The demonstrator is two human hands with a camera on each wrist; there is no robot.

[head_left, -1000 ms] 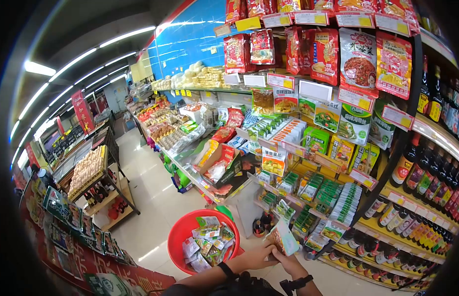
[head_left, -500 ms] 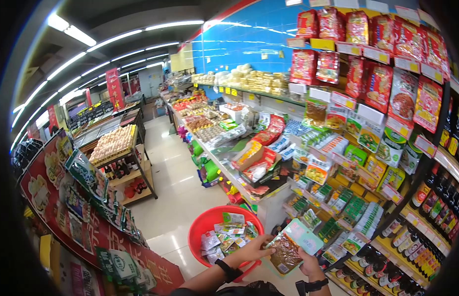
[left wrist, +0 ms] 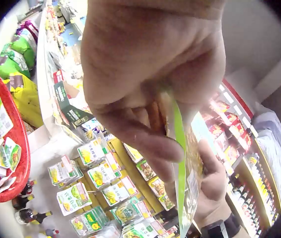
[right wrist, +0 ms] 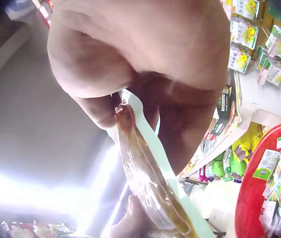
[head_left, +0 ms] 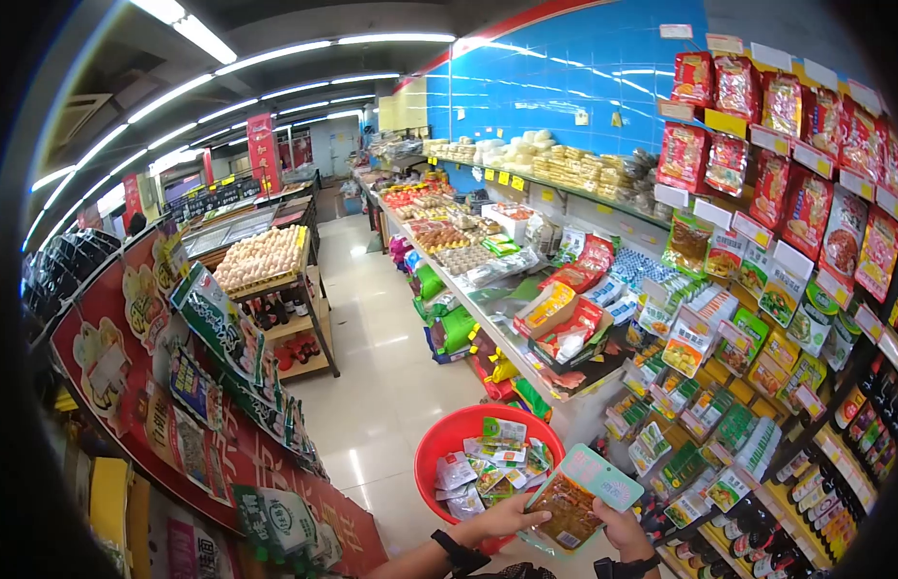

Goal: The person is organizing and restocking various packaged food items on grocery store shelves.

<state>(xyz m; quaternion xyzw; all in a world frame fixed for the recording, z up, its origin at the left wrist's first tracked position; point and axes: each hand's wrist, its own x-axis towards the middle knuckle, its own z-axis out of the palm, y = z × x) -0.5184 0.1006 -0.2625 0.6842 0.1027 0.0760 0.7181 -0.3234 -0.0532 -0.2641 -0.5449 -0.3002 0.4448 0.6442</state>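
Observation:
In the head view a flat plastic food packet (head_left: 571,499) is held up in front of the body, its pale green top printed with a flower pattern. Brown food shows through its clear window. My left hand (head_left: 507,519) grips the left edge, thumb on the front. At the opposite edge, my right hand (head_left: 621,529) pinches it, thumb also in front. Seen edge-on in the left wrist view, the packet (left wrist: 182,173) runs down from the left fingers. In the right wrist view its shiny clear front (right wrist: 148,178) bulges below the right hand (right wrist: 140,54).
Just beyond the hands is a red basin (head_left: 426,458) containing several small packets. Shelves of hanging packets (head_left: 685,343) and bottles rise at right. A counter with open boxes (head_left: 562,323) runs back beside the aisle. A red display rack (head_left: 111,357) and an egg stand (head_left: 266,261) line the left.
The head view has swung left, so the scene shifts right. The packet has turned from a steep tilt to show its front, and my hands have spread to its two sides.

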